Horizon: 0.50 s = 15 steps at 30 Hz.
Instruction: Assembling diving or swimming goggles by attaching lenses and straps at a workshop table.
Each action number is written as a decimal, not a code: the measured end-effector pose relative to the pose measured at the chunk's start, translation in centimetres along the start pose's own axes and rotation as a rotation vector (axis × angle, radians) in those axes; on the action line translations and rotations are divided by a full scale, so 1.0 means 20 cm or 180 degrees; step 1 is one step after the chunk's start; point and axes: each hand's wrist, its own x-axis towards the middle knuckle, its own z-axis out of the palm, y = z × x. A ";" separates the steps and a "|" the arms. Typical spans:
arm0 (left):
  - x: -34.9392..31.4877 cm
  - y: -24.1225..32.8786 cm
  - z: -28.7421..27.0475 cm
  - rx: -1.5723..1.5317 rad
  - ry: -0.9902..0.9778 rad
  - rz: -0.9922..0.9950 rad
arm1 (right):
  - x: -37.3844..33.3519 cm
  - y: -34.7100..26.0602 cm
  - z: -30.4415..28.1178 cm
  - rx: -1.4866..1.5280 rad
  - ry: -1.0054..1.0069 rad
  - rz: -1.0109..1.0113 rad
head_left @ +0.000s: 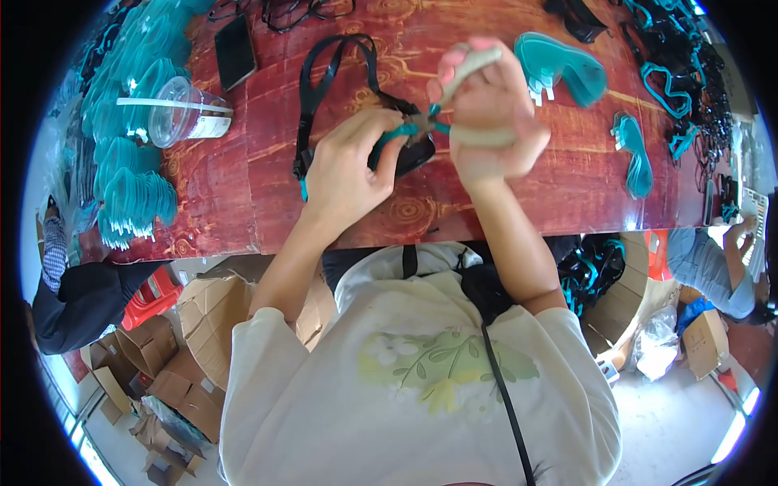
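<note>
My left hand (348,174) is closed on a pair of dark swim-type goggles (415,154) with teal edging, low over the red table. A black strap (305,97) loops from them toward the far side. In my right hand (498,154), slightly blurred, is a pair of pliers (476,65) with cream handles, spread apart. Their jaws meet the teal edge of the goggles beside my left fingertips. What exactly the jaws grip is too small to tell. Past my right hand lie teal clear lenses (563,65), and a smaller lens stack (634,158) sits further right.
Stacks of teal lenses (134,89) line the table's left side, beside a clear plastic cup (170,113) with a straw and a black phone (235,53). Black and teal frames (668,89) pile up at right. Cardboard boxes (215,324) stand below; other people sit at both sides.
</note>
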 end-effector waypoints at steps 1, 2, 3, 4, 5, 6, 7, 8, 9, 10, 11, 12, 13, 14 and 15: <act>0.01 -0.01 0.01 0.0010 0.0034 0.0011 | 0.04 0.01 -0.03 0.0067 -0.0102 -0.0025; 0.01 -0.01 0.02 -0.0007 0.0031 -0.0004 | 0.05 0.02 -0.04 0.0137 -0.0045 -0.0003; 0.01 -0.01 0.03 0.0001 0.0084 0.0036 | 0.05 0.02 -0.04 0.0123 -0.0036 0.0015; 0.00 -0.02 0.04 0.0019 0.0137 0.0056 | 0.05 0.02 -0.04 -0.0039 -0.0072 -0.0018; -0.01 -0.02 0.03 0.0013 0.0133 0.0013 | 0.04 0.02 -0.03 -0.0201 -0.0108 -0.0046; -0.01 -0.03 0.02 0.0050 0.0051 -0.0097 | 0.02 0.01 -0.01 -0.0405 -0.0143 0.0140; -0.01 -0.03 0.01 0.0086 -0.0007 -0.0187 | -0.01 -0.01 0.03 -0.0412 -0.0160 0.0169; -0.01 -0.02 0.01 0.0108 0.0032 -0.0101 | -0.05 -0.01 0.07 -0.0910 -0.0179 -0.0045; -0.01 -0.02 0.01 0.0104 0.0054 -0.0135 | -0.08 0.00 0.10 -0.1403 -0.0204 -0.0262; -0.01 -0.01 0.01 0.0096 0.0033 -0.0056 | -0.09 0.01 0.08 -0.1251 -0.0585 -0.0624; -0.01 -0.01 0.02 0.0088 0.0013 0.0023 | -0.08 -0.02 0.06 -0.1314 -0.0669 -0.0501; -0.03 -0.02 0.02 0.0083 0.0016 -0.0025 | -0.07 -0.04 0.05 -0.1374 -0.0756 -0.0378; -0.04 -0.03 0.02 0.0097 -0.0023 -0.0016 | -0.03 -0.02 0.03 -0.1244 -0.0735 -0.0345; -0.03 -0.05 0.03 0.0107 -0.0060 0.0008 | 0.01 -0.01 -0.01 -0.1043 -0.0766 -0.0132; -0.01 -0.06 0.03 0.0108 -0.0046 0.0007 | 0.06 0.01 -0.06 -0.0842 -0.0795 0.0082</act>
